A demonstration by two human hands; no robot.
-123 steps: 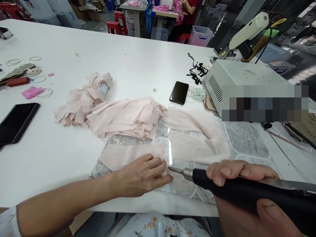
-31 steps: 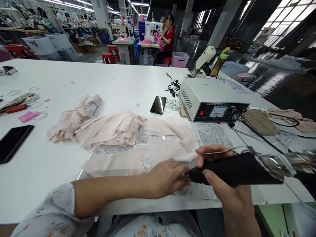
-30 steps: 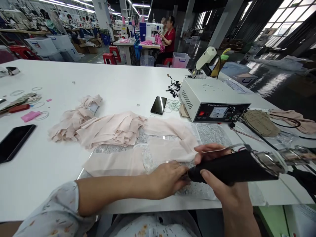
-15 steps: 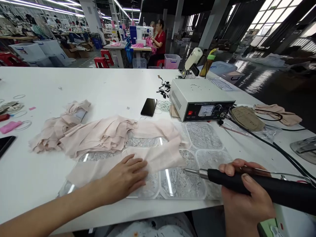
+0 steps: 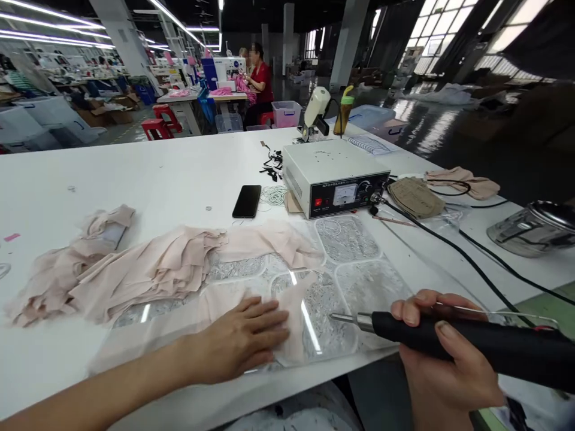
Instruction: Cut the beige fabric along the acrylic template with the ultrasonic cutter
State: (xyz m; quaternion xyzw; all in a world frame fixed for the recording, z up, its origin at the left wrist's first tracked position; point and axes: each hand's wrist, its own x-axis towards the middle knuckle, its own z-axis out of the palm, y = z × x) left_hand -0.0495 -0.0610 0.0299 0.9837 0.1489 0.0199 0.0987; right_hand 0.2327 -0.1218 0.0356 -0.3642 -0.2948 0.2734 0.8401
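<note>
My left hand (image 5: 245,338) lies flat, fingers spread, on a pale pink fabric strip (image 5: 294,323). My right hand (image 5: 442,353) is wrapped round a black corded hand tool (image 5: 417,329). Its pointed metal tip (image 5: 344,317) is just right of the strip's end, over the patterned plastic sheet (image 5: 377,284); whether it touches the sheet I cannot tell. Behind the left hand, another pink strip (image 5: 274,239) runs out from a layered fabric pile (image 5: 148,269). Farther left sits a second bunched pink bundle (image 5: 58,272).
Beyond the sheet stand a control box (image 5: 336,173) with a dial and a black phone (image 5: 247,201). Cables (image 5: 440,239) trail across the right side, near folded tan cloth (image 5: 415,197) and a metal-lidded container (image 5: 534,227). A bottle (image 5: 344,114) is at the back.
My view has swung to the right. The strip's end under my left hand has shifted and now lies apart from the strip behind. The tool tip no longer meets the strip's edge.
</note>
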